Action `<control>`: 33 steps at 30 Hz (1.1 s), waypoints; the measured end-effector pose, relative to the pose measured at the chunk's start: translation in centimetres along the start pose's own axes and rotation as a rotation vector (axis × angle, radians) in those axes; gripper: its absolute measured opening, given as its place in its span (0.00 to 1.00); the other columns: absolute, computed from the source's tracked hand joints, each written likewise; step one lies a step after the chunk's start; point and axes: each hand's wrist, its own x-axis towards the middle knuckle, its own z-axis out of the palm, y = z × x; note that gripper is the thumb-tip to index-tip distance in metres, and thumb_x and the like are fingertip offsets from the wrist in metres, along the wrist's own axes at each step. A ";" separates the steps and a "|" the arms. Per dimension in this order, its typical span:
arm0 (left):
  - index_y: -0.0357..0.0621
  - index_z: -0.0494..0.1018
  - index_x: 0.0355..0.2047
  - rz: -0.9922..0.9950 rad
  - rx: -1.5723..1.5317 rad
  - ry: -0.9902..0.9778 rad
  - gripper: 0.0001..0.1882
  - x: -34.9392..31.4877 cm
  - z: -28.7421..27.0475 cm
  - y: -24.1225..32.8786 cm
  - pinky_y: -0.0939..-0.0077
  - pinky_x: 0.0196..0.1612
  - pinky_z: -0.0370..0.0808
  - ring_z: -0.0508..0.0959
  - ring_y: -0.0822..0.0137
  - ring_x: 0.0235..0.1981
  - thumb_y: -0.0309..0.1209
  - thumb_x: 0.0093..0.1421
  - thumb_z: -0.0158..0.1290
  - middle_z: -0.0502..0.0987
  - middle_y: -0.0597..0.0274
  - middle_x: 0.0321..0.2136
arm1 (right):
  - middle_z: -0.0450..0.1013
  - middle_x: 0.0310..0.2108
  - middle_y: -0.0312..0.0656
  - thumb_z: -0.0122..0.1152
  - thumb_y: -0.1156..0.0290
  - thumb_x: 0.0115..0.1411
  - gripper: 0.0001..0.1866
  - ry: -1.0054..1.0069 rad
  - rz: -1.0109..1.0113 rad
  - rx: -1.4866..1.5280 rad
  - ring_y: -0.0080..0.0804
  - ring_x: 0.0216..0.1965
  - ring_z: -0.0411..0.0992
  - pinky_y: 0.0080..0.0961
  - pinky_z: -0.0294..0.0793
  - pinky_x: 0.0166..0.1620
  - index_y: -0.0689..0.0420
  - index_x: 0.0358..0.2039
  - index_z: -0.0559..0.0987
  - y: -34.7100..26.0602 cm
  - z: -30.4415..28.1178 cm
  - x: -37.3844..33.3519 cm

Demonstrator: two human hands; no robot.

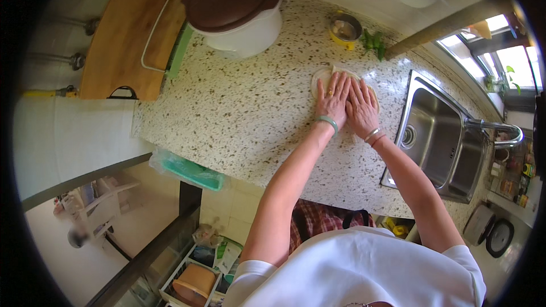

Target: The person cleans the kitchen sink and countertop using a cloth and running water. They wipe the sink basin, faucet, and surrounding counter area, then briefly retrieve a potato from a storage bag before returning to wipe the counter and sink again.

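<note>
A flat, pale round of dough [318, 75] lies on the speckled stone counter [239, 119]. My left hand [333, 100] and my right hand [360, 106] rest side by side on top of it, palms down and fingers spread flat, covering most of it. The left wrist wears a pale green bangle and a finger ring; the right wrist wears thin bracelets. Neither hand grips anything.
A white cooker with a brown lid [236, 8] stands at the back, beside a wooden board [122, 34] with a wire rack. A small yellow-rimmed metal bowl [344, 28] and green herbs [374, 42] sit behind the dough. A steel sink [441, 136] with a faucet lies to the right.
</note>
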 end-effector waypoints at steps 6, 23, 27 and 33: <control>0.50 0.43 0.69 0.000 0.019 0.078 0.33 -4.1 0.4 -5.8 0.50 0.68 0.28 0.35 0.63 0.71 0.39 0.65 0.36 0.39 0.67 0.70 | 0.46 0.69 0.43 0.41 0.63 0.63 0.31 -0.066 0.018 -0.010 0.43 0.71 0.38 0.39 0.37 0.69 0.57 0.66 0.55 -7.4 0.9 0.9; 0.42 0.39 0.68 -0.635 -0.155 0.149 0.35 -24.8 -2.8 -36.9 0.55 0.69 0.32 0.34 0.61 0.71 0.34 0.63 0.38 0.37 0.60 0.70 | 0.46 0.69 0.38 0.40 0.60 0.66 0.29 -0.181 -0.642 0.101 0.37 0.71 0.38 0.40 0.40 0.69 0.57 0.66 0.56 -42.2 9.4 13.0; 0.43 0.39 0.69 -0.786 -0.081 0.149 0.34 -27.7 -2.4 -42.3 0.55 0.69 0.33 0.34 0.61 0.71 0.38 0.65 0.33 0.36 0.61 0.70 | 0.44 0.70 0.36 0.36 0.59 0.66 0.30 -0.218 -0.770 0.000 0.35 0.71 0.35 0.38 0.39 0.69 0.55 0.67 0.53 -48.8 11.1 15.4; 0.40 0.38 0.68 -0.914 -0.083 0.115 0.35 -26.6 -1.8 -41.9 0.52 0.68 0.31 0.31 0.55 0.70 0.42 0.65 0.32 0.34 0.56 0.70 | 0.45 0.69 0.30 0.35 0.59 0.66 0.29 -0.239 -0.825 0.057 0.31 0.71 0.36 0.36 0.38 0.69 0.50 0.67 0.54 -48.5 11.9 16.6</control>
